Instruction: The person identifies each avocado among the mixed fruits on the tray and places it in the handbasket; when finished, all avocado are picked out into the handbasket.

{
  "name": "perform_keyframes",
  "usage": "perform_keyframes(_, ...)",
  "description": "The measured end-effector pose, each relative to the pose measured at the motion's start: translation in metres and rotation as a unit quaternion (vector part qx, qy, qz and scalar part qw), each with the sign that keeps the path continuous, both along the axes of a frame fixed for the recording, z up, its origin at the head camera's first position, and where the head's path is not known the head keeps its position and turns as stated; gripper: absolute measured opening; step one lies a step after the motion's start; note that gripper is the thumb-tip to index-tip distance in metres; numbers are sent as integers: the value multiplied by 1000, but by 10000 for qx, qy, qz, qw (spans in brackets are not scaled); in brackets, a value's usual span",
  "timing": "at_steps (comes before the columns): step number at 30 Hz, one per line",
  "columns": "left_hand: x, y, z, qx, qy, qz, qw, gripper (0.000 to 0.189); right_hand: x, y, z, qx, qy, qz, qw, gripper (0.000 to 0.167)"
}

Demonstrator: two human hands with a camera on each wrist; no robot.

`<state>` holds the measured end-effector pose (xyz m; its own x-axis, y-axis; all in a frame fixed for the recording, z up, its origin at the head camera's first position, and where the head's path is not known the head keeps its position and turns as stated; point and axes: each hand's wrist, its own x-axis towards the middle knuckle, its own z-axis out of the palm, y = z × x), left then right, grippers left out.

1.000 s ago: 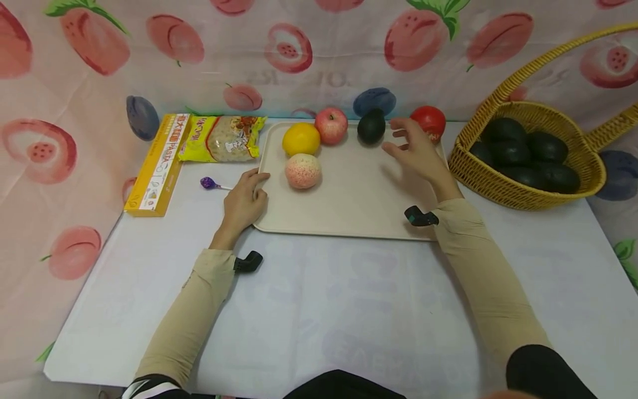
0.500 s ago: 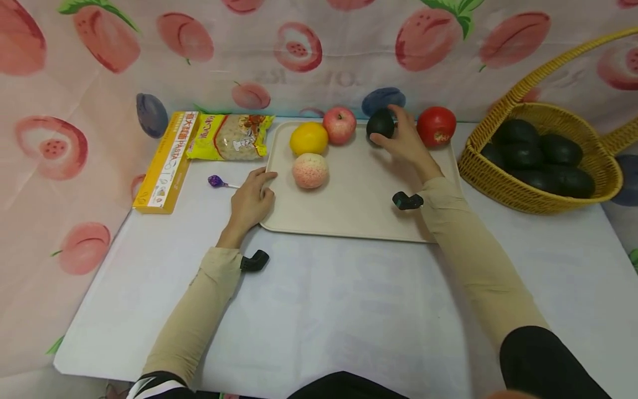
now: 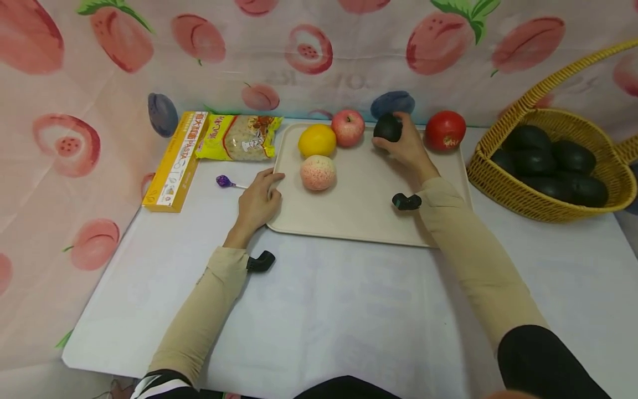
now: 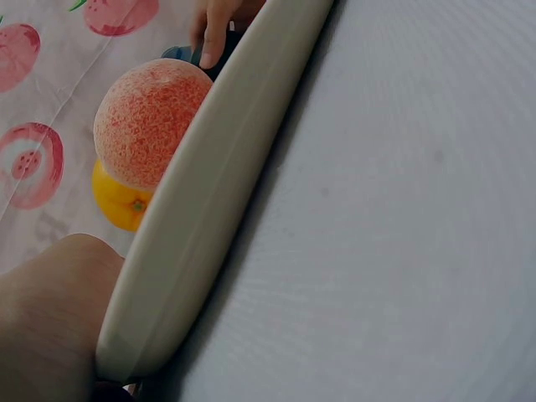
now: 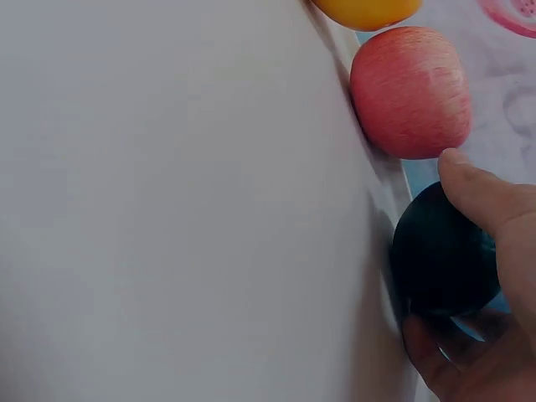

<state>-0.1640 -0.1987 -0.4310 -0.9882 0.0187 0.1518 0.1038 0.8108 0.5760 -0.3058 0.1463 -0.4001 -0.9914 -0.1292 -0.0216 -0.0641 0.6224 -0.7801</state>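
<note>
My right hand (image 3: 411,148) holds a dark, smooth avocado (image 3: 386,127) at the back of a beige tray (image 3: 349,213). In the right wrist view, thumb and fingers curve round opposite sides of the avocado (image 5: 440,251), and the thumb tip is close to a red apple (image 5: 410,94). My left hand (image 3: 260,200) grips the tray's left edge. The left wrist view shows that hand (image 4: 59,310) at the end of the tray's rim (image 4: 201,193). On the tray's left part sit a yellow lemon-like fruit (image 3: 317,140), the apple and a speckled pink peach (image 3: 318,172).
A red tomato (image 3: 445,131) sits at the tray's back right corner. To the right stands a wicker basket (image 3: 523,202) with several avocados and a tall handle. Left of the tray are a pasta box (image 3: 176,166), a yellow food packet (image 3: 239,137) and a purple lollipop (image 3: 224,181).
My right hand has moved left from beside the tomato and taken hold of the avocado. My left hand stays at the tray's edge. The whole view has shifted a little.
</note>
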Motion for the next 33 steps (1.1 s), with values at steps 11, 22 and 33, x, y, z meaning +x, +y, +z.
perform_keyframes(11,2,0,3,19,-37,28,10000,44,15,10,6,-142,49,193,9997,87)
perform_keyframes(22,1,-1,1,0,-2,34,10000,44,31,18,12,-219,208,263,9992,82)
perform_keyframes(33,0,1,0,-17,74,0,10000,43,49,28,11,-424,306,41,9986,81)
